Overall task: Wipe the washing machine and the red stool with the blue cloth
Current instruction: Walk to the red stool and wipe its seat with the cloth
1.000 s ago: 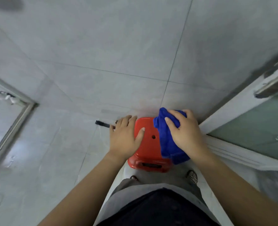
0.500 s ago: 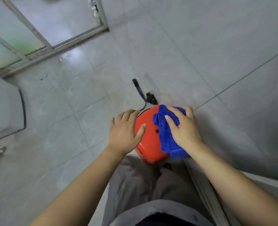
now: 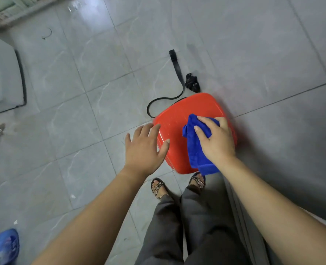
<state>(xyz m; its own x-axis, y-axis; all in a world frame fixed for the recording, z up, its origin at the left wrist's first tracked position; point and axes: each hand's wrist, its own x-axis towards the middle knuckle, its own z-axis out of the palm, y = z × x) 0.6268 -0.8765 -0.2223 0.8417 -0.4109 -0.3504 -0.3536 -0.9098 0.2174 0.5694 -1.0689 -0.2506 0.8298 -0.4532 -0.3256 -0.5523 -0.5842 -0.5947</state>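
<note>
The person wore loose dark grey trousers. Both forearms were bare. Black-and-white checked strap sandals covered the feet.

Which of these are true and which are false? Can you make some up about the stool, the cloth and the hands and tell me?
1. The right hand presses the blue cloth onto the red stool. True.
2. The left hand holds the cloth. False: it is open and empty, at the stool's left edge.
3. A black strap lies on the floor beyond the stool. True.
4. The cloth covers the whole seat. False: most of the red top shows.
5. The person is barefoot. False: patterned sandals are on the feet.
</note>
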